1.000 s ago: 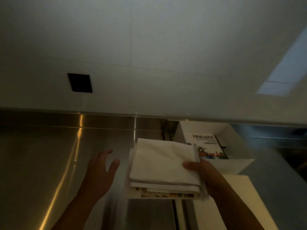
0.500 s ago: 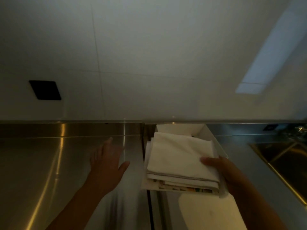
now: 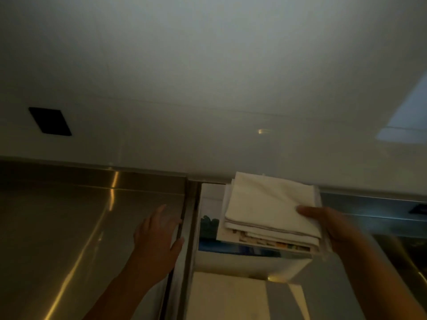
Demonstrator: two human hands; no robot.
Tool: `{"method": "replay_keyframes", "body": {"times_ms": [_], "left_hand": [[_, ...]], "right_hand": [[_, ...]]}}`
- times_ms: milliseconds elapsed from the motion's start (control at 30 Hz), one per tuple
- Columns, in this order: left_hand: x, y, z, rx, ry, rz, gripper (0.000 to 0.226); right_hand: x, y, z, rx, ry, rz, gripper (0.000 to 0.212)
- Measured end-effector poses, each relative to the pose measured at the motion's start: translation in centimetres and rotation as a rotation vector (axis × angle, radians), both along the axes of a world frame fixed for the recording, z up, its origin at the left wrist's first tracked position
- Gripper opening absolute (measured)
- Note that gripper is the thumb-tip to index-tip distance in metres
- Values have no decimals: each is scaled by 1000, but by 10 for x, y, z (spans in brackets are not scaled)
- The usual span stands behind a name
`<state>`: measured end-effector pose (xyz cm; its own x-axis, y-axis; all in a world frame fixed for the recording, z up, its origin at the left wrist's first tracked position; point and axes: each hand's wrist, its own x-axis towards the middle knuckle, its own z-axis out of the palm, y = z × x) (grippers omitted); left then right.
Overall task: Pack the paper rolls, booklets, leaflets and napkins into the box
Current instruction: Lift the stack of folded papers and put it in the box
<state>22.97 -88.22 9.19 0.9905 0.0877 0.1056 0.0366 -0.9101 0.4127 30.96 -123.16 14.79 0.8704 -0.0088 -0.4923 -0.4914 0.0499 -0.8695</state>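
Observation:
My right hand (image 3: pixel 332 225) grips a stack by its right edge: folded white napkins (image 3: pixel 265 204) on top, colourful printed booklets or leaflets (image 3: pixel 265 241) beneath. The stack hovers directly over the open white box (image 3: pixel 254 264), which stands against the wall on the steel counter. Inside the box, a booklet with a blue and green cover (image 3: pixel 209 229) shows at the left. My left hand (image 3: pixel 157 236) floats empty, fingers spread, over the counter just left of the box. No paper rolls are visible.
A stainless steel counter (image 3: pixel 57 227) stretches to the left, with a seam beside the box. The box's pale flap (image 3: pixel 226 296) lies toward me. A white tiled wall with a dark square plate (image 3: pixel 49 121) rises behind. A sink edge (image 3: pixel 411 250) shows at right.
My right hand has carried the stack to the right and forward until it hangs over the box. My left hand has followed rightward, staying empty beside the box.

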Motion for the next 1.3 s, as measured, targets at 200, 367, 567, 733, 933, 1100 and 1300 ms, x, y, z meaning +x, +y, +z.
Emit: {"method": "replay_keyframes", "body": {"times_ms": [200,367,567,733,933,1100,1300], "left_hand": [[16,-44,-11,2,28,143,42],[33,-46,-23,24,99,113,38],[55,-56,-24,-91,82,154,40],[64,-51,-33,-159,100,113,38],[73,-57,-38,-175,112,116,39],[72,-54,-43,-196,118,89,39],[66,-55,-49,-213,123,94,37]], "right_hand": [[68,-6,-41,-82,36,87,26],[86,11,-64,-111,28,134,38],[94,28,-91,-32,181,126,32],[90,22,-109,-39,255,115,32],[83,25,-124,-216,236,140,44],[79,27,-129,-331,143,159,45],[82,31,-132,-624,36,266,48]]}}
